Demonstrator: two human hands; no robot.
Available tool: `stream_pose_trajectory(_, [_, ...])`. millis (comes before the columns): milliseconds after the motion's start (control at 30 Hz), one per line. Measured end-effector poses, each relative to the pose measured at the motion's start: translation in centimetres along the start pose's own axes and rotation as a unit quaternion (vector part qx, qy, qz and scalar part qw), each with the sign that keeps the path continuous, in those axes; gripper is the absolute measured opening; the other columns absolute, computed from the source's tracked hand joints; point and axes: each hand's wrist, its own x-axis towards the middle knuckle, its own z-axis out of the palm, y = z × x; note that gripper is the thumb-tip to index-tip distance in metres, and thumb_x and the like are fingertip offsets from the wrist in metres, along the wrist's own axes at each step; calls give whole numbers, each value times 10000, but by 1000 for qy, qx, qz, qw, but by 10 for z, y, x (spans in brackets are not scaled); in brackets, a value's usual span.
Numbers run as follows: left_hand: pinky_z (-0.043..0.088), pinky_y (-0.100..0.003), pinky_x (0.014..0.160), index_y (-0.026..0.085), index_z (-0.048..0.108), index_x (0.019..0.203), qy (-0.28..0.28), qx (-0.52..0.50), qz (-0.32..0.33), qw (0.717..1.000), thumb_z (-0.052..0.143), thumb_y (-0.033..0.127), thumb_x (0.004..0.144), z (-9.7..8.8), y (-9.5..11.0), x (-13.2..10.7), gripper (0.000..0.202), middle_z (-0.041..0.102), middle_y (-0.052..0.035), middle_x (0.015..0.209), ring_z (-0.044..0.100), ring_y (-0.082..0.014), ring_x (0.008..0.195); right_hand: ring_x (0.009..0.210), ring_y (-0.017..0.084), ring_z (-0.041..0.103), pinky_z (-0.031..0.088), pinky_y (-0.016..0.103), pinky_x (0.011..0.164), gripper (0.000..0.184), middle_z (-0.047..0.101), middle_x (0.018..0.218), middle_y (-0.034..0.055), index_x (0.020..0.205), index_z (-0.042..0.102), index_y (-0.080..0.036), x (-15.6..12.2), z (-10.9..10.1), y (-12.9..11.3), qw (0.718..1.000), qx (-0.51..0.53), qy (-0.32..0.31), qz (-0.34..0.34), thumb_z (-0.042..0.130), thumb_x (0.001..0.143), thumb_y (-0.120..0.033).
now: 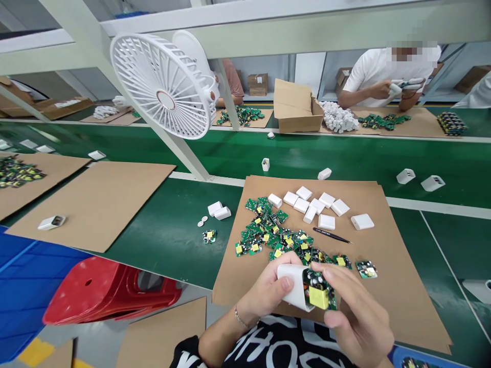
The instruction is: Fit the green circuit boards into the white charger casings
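Observation:
My left hand (264, 291) is wrapped round a white plastic charger housing (292, 287), thumb on its front side. A green circuit board (319, 296) with a yellow transformer sticks partly out of the housing's open right end. My right hand (360, 306) is at this board, fingers along its upper edge and thumb near its lower right corner. Just beyond my hands lies a heap of similar circuit boards (264, 225) on a cardboard sheet (399, 286). Several white housings (327, 222) lie behind it, with black tweezers (332, 235) in front of them. A single board (366, 269) lies to the right.
A green conveyor belt (356, 158) carrying scattered housings runs behind the cardboard. At the left, a white fan (164, 99) hangs on the frame above a red stool (92, 291). A person (372, 76) works across the belt beside an open carton (297, 122).

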Motion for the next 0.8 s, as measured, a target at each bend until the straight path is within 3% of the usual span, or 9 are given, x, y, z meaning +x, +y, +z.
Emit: stream_pose_trajectory(800, [221,-183,451,170,477,791,-22,3,12,1000,639,666,732,1,5,-4,525,410,54,575,291,-54,460,956,244,704,616,383,711,403,719,1041,158,1312,562,-118,3,-5,-4,999,1,-23,-29,532,961,-314])
